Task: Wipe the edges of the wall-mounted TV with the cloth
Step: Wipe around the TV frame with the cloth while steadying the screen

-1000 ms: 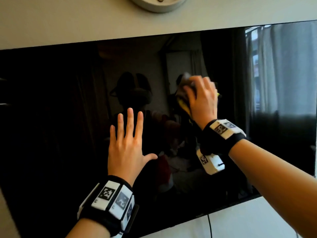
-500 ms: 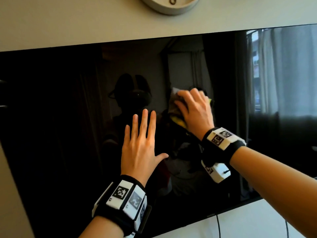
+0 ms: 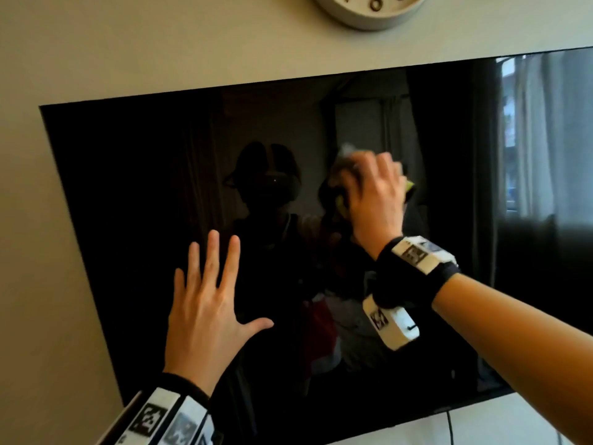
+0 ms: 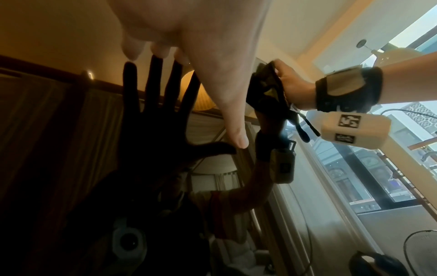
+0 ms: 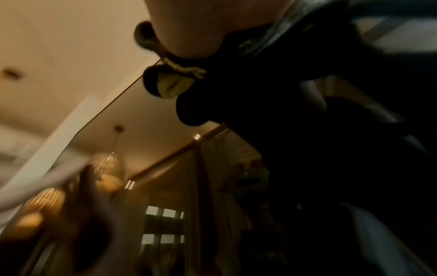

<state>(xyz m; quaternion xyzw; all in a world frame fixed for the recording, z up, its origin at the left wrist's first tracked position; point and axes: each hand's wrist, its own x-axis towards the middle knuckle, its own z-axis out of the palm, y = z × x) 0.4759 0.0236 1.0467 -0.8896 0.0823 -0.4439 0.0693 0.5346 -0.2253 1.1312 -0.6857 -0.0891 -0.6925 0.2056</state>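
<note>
The wall-mounted TV (image 3: 138,194) is a wide black screen that mirrors the room. My right hand (image 3: 375,194) grips a bunched cloth (image 3: 345,160) and presses it on the screen's upper middle, well below the top edge. A yellow-green corner of the cloth pokes out on the right of the hand. My left hand (image 3: 208,300) lies flat on the glass lower left, fingers spread, holding nothing. In the left wrist view the left hand (image 4: 201,46) touches its own dark reflection, and the right hand (image 4: 290,87) holds the dark cloth (image 4: 267,89). The right wrist view is blurred.
A round wall clock (image 3: 369,8) hangs just above the TV. A thin cable (image 3: 449,425) drops from the TV's lower edge. Beige wall (image 3: 48,284) borders the TV's left edge. Curtains and a window are reflected on the screen's right side.
The right hand rubbed the cloth down a little, then back up on the screen. The left hand stayed flat on the glass. My view swung left, showing the TV's left edge.
</note>
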